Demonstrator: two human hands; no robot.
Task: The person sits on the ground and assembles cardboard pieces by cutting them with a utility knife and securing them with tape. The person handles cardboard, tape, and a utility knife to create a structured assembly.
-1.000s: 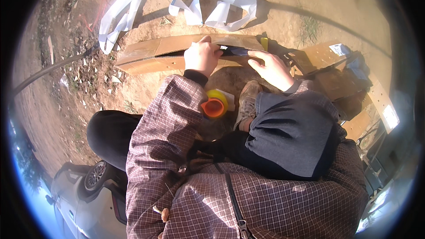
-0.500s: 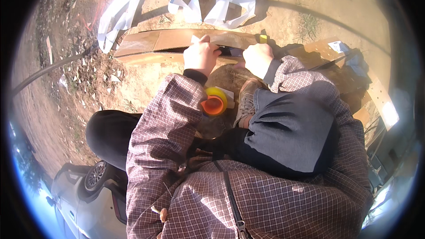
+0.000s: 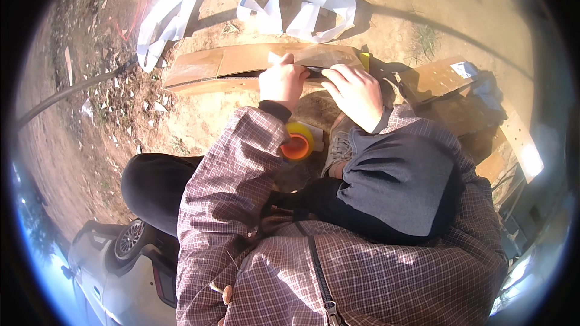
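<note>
A: While the person crouches over the dirt, where are the hands?

B: Both are on the flattened cardboard point(image 3: 241, 63) lying on the ground ahead of the knees. The left hand point(image 3: 282, 81) sits at its near edge, fingers curled together into a loose fist, knuckles up. Whether it pinches the edge I cannot tell.

A: And the right hand?

B: The right hand point(image 3: 356, 93) is just beside the left, almost touching it. Its fingers lie close together and point left, pressed down on a dark, thin tool point(image 3: 314, 70) that runs between the two hands. (What kind of tool is too small to tell.) A bit of yellow point(image 3: 364, 58) shows past the right fingers, at the board's right end.

A: What lies around them?

B: Below the left wrist, a yellow tape roll point(image 3: 298, 142) with an orange core rests on the ground, next to a grey shoe point(image 3: 338, 145). Two crumpled white strips lie beyond the cardboard: one point(image 3: 302, 15) straight ahead, the other point(image 3: 172, 18) off to the left. More cardboard scraps point(image 3: 438, 78) sit to the right, partly in shadow.

A: Anything else?

B: A black hose point(image 3: 72, 90) curves across the littered soil on the left. At the lower left rim, bent by the lens, a white car point(image 3: 115, 265) shows one wheel. Plaid sleeves cover both forearms.
</note>
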